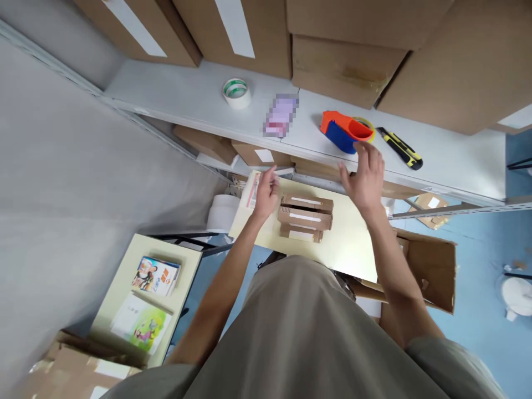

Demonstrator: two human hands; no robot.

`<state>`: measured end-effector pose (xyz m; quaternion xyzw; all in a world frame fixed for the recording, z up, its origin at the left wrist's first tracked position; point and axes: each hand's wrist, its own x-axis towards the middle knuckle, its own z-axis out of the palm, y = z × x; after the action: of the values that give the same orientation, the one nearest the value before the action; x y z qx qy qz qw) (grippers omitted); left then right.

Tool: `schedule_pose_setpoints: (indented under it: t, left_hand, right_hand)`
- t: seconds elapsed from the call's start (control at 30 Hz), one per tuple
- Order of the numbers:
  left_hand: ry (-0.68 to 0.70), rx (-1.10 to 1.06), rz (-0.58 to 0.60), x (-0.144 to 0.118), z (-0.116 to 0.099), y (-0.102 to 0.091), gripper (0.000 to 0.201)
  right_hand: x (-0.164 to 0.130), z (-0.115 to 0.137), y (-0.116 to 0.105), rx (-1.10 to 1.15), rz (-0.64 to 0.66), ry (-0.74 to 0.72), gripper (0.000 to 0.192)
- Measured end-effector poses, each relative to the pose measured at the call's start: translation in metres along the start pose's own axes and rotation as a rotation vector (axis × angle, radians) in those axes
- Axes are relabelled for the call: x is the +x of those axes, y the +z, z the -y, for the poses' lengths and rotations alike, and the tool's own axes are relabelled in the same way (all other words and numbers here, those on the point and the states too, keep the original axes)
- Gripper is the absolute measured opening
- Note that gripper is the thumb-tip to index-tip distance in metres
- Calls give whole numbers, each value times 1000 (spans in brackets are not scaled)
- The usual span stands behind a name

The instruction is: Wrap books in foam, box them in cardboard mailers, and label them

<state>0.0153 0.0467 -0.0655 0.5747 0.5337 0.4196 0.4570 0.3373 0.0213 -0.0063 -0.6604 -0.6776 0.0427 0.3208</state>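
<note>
Cardboard packets point(306, 217) mid-table between open left hand point(266, 194); right hand point(366, 176) open at shelf edge point(316, 152).

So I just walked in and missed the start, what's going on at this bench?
A person stands at a pale table with three small cardboard packets stacked on it. The left hand hovers beside the packets, empty. The right hand is raised toward the shelf, just below a red and blue tape dispenser. A roll of tape and a yellow box cutter lie there too.
</note>
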Motion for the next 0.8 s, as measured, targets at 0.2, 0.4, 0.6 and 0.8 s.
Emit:
schedule_pose_setpoints:
  t: [0.2, 0.4, 0.6, 0.8]
  left_hand:
    - [142, -102, -39, 23, -68, 21, 59]
    - [135, -149, 60, -19, -77, 25, 58]
    - [103, -134, -46, -103, -59, 17, 44]
    - [2, 7, -64, -141, -44, 4, 39]
  right_hand:
    - [107, -9, 32, -90, 98, 91, 73]
    - [68, 19, 32, 144, 119, 208, 81]
    - [-58, 94, 38, 977, 478, 201, 73]
    - [-112, 116, 68, 1086, 494, 316, 72]
